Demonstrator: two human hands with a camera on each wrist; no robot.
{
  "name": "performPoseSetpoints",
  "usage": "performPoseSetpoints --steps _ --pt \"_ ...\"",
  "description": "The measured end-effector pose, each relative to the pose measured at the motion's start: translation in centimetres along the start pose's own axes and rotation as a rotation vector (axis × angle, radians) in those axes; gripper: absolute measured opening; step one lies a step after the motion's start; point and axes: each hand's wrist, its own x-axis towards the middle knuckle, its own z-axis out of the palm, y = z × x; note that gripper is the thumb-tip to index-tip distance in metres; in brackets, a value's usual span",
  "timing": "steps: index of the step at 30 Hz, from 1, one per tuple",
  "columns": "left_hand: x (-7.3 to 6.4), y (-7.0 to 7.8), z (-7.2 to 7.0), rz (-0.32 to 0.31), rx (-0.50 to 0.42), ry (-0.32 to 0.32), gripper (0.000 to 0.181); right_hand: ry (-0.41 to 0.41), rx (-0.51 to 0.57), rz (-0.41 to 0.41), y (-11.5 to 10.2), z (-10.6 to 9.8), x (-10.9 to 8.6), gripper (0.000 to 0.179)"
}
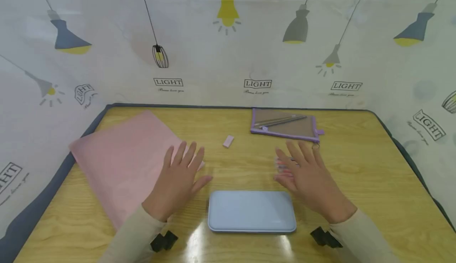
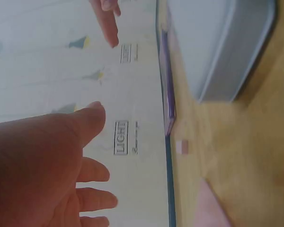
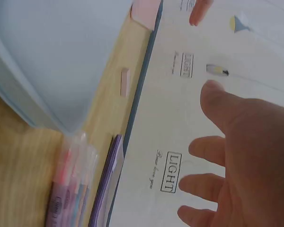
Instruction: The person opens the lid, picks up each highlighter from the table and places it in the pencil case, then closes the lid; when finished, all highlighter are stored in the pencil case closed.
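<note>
My left hand (image 1: 178, 182) is held with fingers spread, over the right part of a pink sheet or folder (image 1: 124, 156); nothing is in it. On the other side, my right hand (image 1: 308, 176) is also spread and holds nothing. It partly hides several coloured pens with clear caps (image 1: 284, 167), which show better as pens (image 3: 68, 184) in the right wrist view. Between the two wrists lies a light blue, rounded flat case (image 1: 252, 211), its lid closed. Both wrist views show the hands raised off the table, apart from the case (image 2: 217, 52).
A small pink eraser-like block (image 1: 228, 141) lies beyond the case. Farther back is a see-through pouch (image 1: 285, 122) with purple edging, holding thin pencil-like sticks. The wooden table (image 1: 374, 168) meets a lamp-printed cloth (image 1: 199, 37) at the back and sides.
</note>
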Motion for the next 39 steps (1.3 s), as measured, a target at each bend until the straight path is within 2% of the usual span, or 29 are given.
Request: performPoseSetpoints --steps 3,6,11,14,19,22,27,29,33,39 --pt "-2.3 0.6 0.0 0.047 0.021 0.007 0.073 -0.019 0.024 -0.052 -1.0 0.2 -1.8 0.063" --pt "-4.3 1.3 0.5 0.086 0.000 -0.003 0.074 -0.025 0.013 -0.125 -1.7 1.1 -3.6 0.062" --pt "-5.8 2.7 2.3 0.182 -0.054 -0.018 0.077 -0.038 -0.052 -0.223 -2.6 2.7 -5.9 0.064" --pt "-6.0 3.5 3.2 0.213 -0.130 -0.028 0.081 -0.090 -0.041 -0.229 -3.1 2.9 -6.4 0.065" --pt "-5.9 4.2 4.2 0.211 -0.230 -0.062 0.086 -0.122 -0.038 -0.232 -3.5 2.9 -6.3 0.071" --pt "-5.7 4.3 4.6 0.234 -0.220 -0.032 0.087 -0.097 -0.061 -0.257 -3.6 2.9 -6.1 0.078" --pt "-5.2 4.2 5.2 0.304 -0.199 0.096 0.085 -0.080 -0.096 -0.273 -3.6 3.2 -5.3 0.081" --pt "-5.0 4.1 5.4 0.322 -0.207 0.128 0.085 -0.088 -0.093 -0.279 -3.4 3.2 -5.0 0.080" --pt "-4.7 3.9 5.7 0.329 -0.235 0.137 0.089 -0.120 -0.073 -0.307 -3.0 3.1 -4.4 0.076" --pt "-4.7 3.7 5.7 0.325 -0.253 0.106 0.091 -0.163 -0.061 -0.379 -2.4 2.6 -3.5 0.075"
